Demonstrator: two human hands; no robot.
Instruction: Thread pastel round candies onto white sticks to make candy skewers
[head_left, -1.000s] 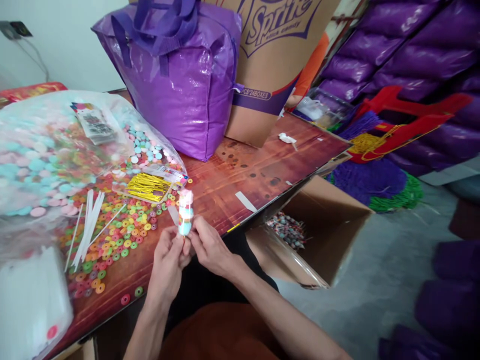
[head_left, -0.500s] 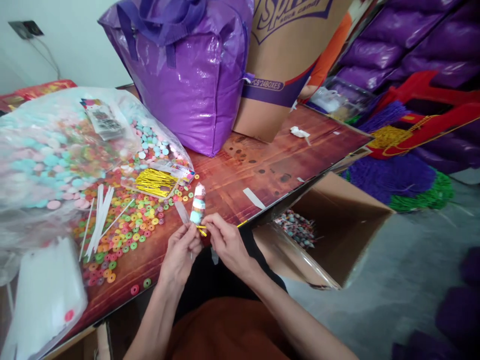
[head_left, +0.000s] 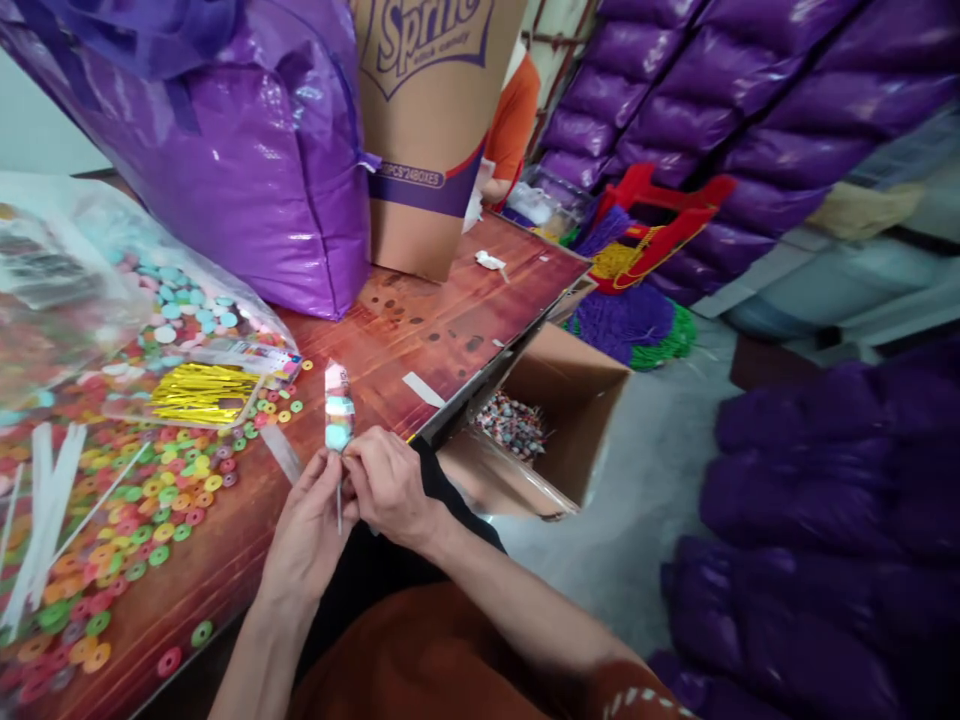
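Note:
Upright in my left hand [head_left: 306, 520] is a candy stick [head_left: 339, 408], with pastel pieces in a clear wrapper and a thin white stick below. The left fingers are closed around its lower end. My right hand [head_left: 391, 485] pinches at the neck of the wrapper, touching the left fingertips. The gold twist tie there is mostly hidden by the fingers. Left of the hands lie more gold twist ties [head_left: 202, 391] in a clear packet, and loose ring candies [head_left: 161, 500] spread over the table [head_left: 390, 345].
White sticks [head_left: 43, 520] and a clear bag of pastel candies [head_left: 180, 300] are at the left. A purple bag [head_left: 292, 200] and a tall carton [head_left: 420, 225] stand behind. Beside the table, an open box [head_left: 577, 420] holds wrapped candies. Another person's orange sleeve [head_left: 516, 115] shows behind the carton.
The view has swung right, so things on the table sit further left. The gold tie's ends, visible before at the wrapper's neck, are now mostly covered by my right fingers.

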